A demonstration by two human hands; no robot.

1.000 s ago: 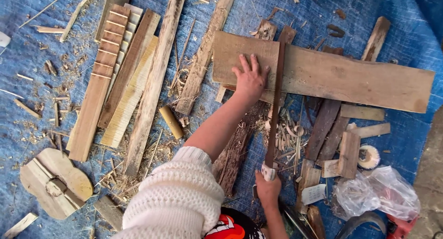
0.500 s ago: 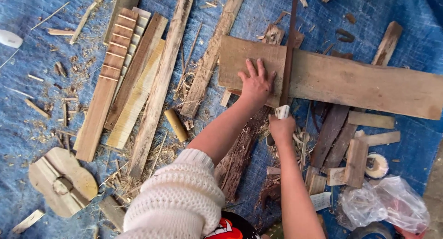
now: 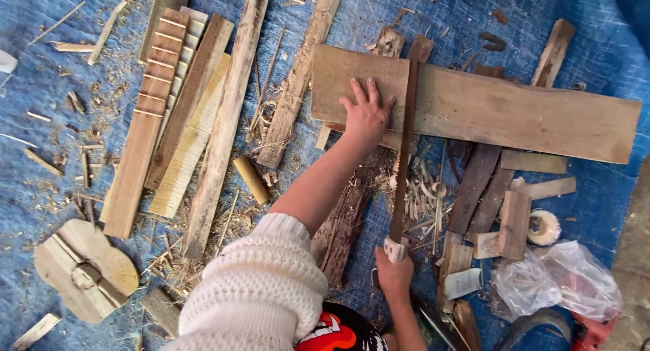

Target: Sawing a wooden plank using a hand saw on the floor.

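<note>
Under your left hand (image 3: 366, 113), spread flat, the wide plank (image 3: 487, 107) stays pinned while your right hand (image 3: 395, 275), fisted on its handle, draws the saw (image 3: 404, 148) across.

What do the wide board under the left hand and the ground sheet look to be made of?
Wide board: raw, unfinished wood, judging by its brown grain and rough edges. Ground sheet: probably woven plastic tarpaulin, blue with a fine weave texture. The left hand presses flat on the board.
</note>
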